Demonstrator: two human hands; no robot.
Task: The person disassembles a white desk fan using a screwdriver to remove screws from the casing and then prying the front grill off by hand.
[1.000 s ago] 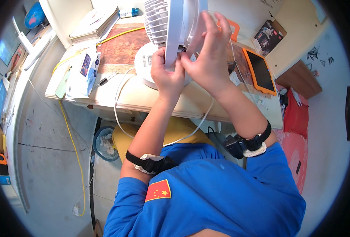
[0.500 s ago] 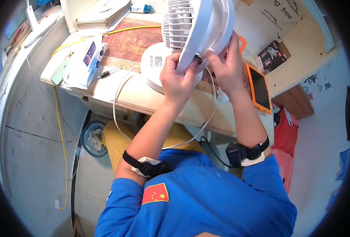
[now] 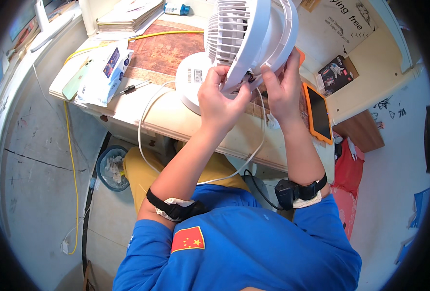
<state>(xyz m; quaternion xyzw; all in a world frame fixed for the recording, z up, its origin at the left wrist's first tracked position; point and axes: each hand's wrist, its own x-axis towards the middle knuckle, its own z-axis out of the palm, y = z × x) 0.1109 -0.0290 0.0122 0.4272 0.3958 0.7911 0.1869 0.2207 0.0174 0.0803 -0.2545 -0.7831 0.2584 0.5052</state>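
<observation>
A white desk fan (image 3: pixel 254 43) stands near the desk's front, its slatted grille facing left and its round base (image 3: pixel 188 89) on the desktop. A gap shows between the grille's rim and the outer white ring (image 3: pixel 288 36). My left hand (image 3: pixel 219 104) grips the grille's lower rim, its thumb beside a small dark part in the gap. My right hand (image 3: pixel 284 92) is closed around the ring's lower edge, its thumb pressing near the gap. The fan's white cord (image 3: pixel 141 126) loops off the desk's front edge. What lies inside the gap is mostly hidden.
Left on the desk are a white packet (image 3: pixel 101 80), a green phone (image 3: pixel 75 85), a black pen-like item (image 3: pixel 133 88) and stacked papers (image 3: pixel 123 19). An orange-framed tablet (image 3: pixel 318 111) and dark box (image 3: pixel 334 75) sit right. A waste bin (image 3: pixel 100 169) stands below.
The fan's head has shifted slightly right and down with both hands still on it. My left thumb has moved a little along the gap. The whole view has also shifted a little.
</observation>
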